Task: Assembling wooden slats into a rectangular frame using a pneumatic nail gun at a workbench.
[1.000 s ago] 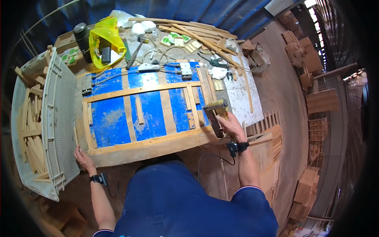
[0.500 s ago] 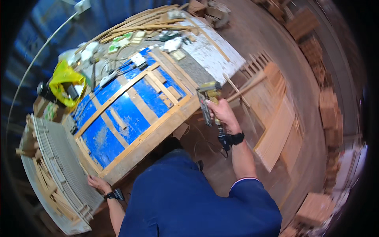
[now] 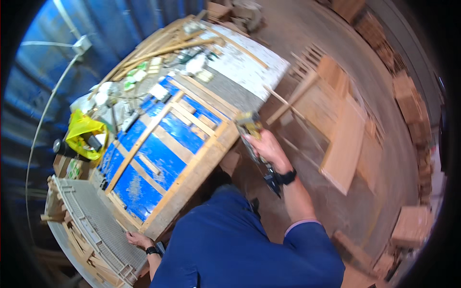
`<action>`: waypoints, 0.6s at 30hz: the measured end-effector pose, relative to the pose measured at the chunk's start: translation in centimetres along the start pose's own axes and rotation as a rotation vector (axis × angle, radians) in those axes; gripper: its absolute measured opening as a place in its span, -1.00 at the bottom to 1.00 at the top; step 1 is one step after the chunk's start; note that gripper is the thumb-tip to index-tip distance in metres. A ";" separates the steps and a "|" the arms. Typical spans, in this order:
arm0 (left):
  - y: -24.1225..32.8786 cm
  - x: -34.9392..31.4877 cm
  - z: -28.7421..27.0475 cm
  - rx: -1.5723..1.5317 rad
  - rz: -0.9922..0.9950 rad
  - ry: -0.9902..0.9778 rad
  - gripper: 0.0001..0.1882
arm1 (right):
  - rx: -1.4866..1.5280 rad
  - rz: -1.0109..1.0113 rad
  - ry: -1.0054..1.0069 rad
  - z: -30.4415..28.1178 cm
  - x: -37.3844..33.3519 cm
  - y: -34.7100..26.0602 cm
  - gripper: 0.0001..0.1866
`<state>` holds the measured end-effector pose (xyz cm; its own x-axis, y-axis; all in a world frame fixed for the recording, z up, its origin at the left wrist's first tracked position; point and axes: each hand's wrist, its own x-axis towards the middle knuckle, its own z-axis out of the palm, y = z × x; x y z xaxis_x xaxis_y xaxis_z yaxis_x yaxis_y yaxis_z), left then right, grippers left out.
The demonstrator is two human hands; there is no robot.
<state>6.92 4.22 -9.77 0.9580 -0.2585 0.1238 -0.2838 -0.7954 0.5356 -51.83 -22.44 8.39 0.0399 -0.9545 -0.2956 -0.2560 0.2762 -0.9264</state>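
My right hand [image 3: 269,146] is wrapped round the grip of a yellow and dark nail gun [image 3: 248,124], held at the right corner of the workbench. Under it is a wooden frame [image 3: 176,185] of pale battens, lying on the bench's scuffed blue top [image 3: 158,180]. At the bench's near left corner, my left hand [image 3: 139,239] has its fingers curled together beside the wooden edge. A thin light line sticks out by those fingertips; what they pinch is too small to make out.
Left of the bench stands a grey ribbed crate [image 3: 96,216] with wood offcuts behind it. A yellow bag [image 3: 86,134], tools and long battens [image 3: 168,49] crowd the far side. Boards [image 3: 343,144] lean at the right, with wood stacks [image 3: 410,98] beyond.
The whole view has shifted, so the bench sits lower and further right. My right hand still grips the nail gun near the bench corner, and my left hand stays at the near left corner.
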 end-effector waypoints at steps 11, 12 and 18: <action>-2.6 0.4 1.3 -0.105 -0.008 0.103 -0.65 | -0.089 0.123 -0.297 4.8 8.5 -5.8 -0.81; -2.7 0.2 1.4 -0.129 -0.008 0.088 -0.65 | -0.065 0.143 -0.363 5.2 9.9 -6.2 -0.80; -1.6 0.3 1.3 -0.080 -0.049 0.004 -0.62 | -0.256 0.127 -0.438 6.3 17.1 -6.2 -0.75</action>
<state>7.56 4.70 -11.63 0.9708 -0.2185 0.0990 -0.2330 -0.7609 0.6056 -43.45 -39.72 7.61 0.3798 -0.7634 -0.5224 -0.5109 0.2977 -0.8064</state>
